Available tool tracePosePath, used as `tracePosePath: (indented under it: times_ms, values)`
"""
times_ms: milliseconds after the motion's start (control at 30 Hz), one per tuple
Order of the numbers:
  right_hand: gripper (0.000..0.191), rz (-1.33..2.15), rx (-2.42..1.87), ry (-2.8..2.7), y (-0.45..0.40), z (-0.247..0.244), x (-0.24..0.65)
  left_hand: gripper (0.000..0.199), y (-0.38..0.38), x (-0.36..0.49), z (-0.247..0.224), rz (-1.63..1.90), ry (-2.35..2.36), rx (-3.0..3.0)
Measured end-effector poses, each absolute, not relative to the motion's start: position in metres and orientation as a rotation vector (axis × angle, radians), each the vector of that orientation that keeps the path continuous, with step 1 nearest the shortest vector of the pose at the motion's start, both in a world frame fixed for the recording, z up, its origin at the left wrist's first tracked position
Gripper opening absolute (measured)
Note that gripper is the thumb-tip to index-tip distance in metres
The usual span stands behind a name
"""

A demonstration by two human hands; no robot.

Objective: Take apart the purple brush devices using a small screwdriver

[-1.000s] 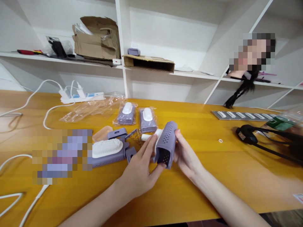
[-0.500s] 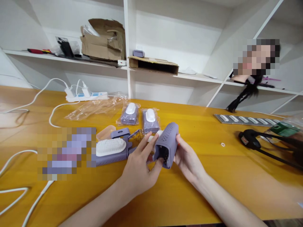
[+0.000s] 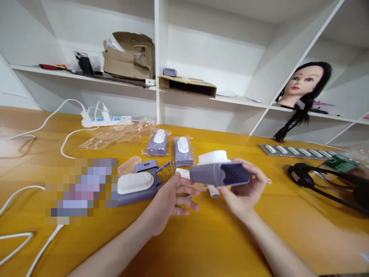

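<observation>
My right hand [image 3: 245, 192] is closed around a hollow purple plastic case [image 3: 206, 175] with small holes in its side. The case lies level, its open end turned toward my right palm. Fingers apart, my left hand [image 3: 173, 200] is to the left of the case and grips nothing. A white piece [image 3: 182, 173] shows between its fingertips and the case; contact is unclear. Behind the case is a white bristled brush [image 3: 213, 156], partly hidden. Left of my left hand lies a purple holder [image 3: 138, 196] with a white bristled pad [image 3: 135, 182] on it.
Two purple items [image 3: 183, 154] in clear wrap lie behind the hands. A power strip [image 3: 106, 120] with white cables stands at the back left. On the right are a metal strip [image 3: 296, 152] and a black strapped device [image 3: 305, 173]. A mannequin head [image 3: 305, 82] sits on the shelf.
The case has turned from upright to lying level and shifted right in my right hand. My left hand has let go of it and spread its fingers. The white brush behind has come into view.
</observation>
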State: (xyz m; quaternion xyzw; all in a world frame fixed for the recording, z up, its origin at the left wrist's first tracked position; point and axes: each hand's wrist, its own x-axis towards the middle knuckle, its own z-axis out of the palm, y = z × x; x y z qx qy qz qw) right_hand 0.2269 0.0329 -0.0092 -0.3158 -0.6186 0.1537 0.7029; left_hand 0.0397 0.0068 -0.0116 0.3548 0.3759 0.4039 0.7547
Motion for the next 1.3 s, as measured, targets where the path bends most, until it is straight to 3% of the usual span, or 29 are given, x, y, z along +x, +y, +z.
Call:
tracePosePath:
  times_ms: [100, 233, 467, 700, 867, 1000, 1100, 1300]
  values:
    - [0.056, 0.216, -0.537, -1.721, 0.03, -0.018, 0.233, 0.06, 0.009, 0.039, -0.01, 0.784, 0.602, 0.612]
    - [0.05, 0.199, -0.44, -2.114, 0.025, -0.023, 0.233, 0.044, 0.009, 0.043, -0.01, 0.958, 0.562, 0.469]
    - [0.088, 0.278, -0.597, -2.133, 0.003, -0.009, 0.21, 0.046, 0.007, 0.048, -0.012, 1.178, 0.671, 0.444]
    - [0.058, 0.444, -0.912, -1.806, 0.003, -0.013, 0.199, 0.04, 0.004, 0.05, -0.011, 1.293, 0.765, 0.389]
    - [0.036, 0.992, -1.02, -1.509, 0.013, -0.009, 0.199, 0.028, 0.01, 0.046, -0.013, 1.417, 0.908, 0.372]
    - [0.037, 1.332, -0.981, -1.392, 0.02, -0.002, 0.206, 0.017, 0.015, 0.038, -0.014, 1.408, 1.065, 0.731]
    - [0.043, 1.511, -0.925, -1.434, 0.023, 0.002, 0.213, 0.03, 0.018, 0.032, -0.014, 1.357, 1.102, 1.033]
    - [0.043, 1.469, -0.919, -1.401, 0.018, 0.0, 0.211, 0.029, 0.015, 0.038, -0.022, 1.423, 0.986, 0.948]
